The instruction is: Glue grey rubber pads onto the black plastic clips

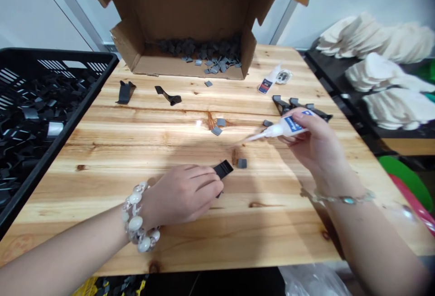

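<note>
My left hand [185,192] is closed around a small black plastic part [224,168], whose flat end sticks out past the fingertips just above the table. A small grey pad [242,163] lies on the wood right beside that end. In my right hand [311,144] is a white glue bottle [291,125] with a blue label, tilted so that its long thin nozzle points left and slightly down, apart from the black part. Two more grey pads [216,130] lie further back, and another dark pad [267,123] sits near the bottle.
An open cardboard box [136,62] with many grey pads stands at the back. On the left is a black crate [41,151] full of black parts. Loose black parts [125,92], a second glue bottle [268,80] and stacked white gloves [390,71] are around.
</note>
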Tool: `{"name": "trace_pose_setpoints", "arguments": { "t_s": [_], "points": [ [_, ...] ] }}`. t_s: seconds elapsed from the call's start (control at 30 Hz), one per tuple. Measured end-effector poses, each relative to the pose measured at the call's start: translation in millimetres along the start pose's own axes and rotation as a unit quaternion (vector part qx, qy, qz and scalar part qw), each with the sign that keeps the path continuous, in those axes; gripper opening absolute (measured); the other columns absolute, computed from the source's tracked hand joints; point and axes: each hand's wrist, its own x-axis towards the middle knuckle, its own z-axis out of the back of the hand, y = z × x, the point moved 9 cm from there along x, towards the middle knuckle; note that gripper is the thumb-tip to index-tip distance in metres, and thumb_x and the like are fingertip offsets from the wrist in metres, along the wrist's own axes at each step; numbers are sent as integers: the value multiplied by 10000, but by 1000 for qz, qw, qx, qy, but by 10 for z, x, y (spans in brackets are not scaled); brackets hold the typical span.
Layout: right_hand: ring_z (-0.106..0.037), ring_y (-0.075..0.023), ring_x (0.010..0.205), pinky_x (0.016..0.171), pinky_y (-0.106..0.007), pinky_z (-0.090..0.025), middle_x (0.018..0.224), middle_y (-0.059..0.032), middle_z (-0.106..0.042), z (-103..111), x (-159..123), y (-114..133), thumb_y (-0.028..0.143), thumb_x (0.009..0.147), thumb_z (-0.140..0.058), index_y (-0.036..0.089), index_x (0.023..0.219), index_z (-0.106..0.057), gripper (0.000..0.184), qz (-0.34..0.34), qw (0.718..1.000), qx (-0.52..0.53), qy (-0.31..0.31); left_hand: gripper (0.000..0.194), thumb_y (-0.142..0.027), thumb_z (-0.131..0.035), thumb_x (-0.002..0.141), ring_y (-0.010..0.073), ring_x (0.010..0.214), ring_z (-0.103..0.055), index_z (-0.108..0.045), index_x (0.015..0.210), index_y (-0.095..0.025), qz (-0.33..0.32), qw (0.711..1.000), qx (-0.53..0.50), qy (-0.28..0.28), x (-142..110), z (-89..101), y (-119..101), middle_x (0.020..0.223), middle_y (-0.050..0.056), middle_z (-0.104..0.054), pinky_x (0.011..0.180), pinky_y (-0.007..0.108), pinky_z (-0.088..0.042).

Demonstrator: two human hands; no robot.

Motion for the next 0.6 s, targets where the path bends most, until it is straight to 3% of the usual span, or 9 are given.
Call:
{"name": "trace_pose_setpoints", "arguments": {
  "t_s": [0.13,0.6],
  "points": [
    [-374,-96,471,431,-232,-250,547,32,-437,-49,-58,-22,274,706,-657,222,647,-571,117,-4,999,-42,-9,141,-150,-481,898,176,883,-677,-607,959,-133,-21,1000,0,-4,23,20,-36,918,57,-735,757,290,-562],
    [-411,-74,470,442,-224,-268,537,29,-500,-128,-129,2,149,660,-661,181,634,-608,67,4,1000,5,-11,125,-151,-507,881,180,905,-676,-607,953,-130,-25,1000,-18,3,22,-1,-36,893,65,-729,779,295,-559]
  ]
}}
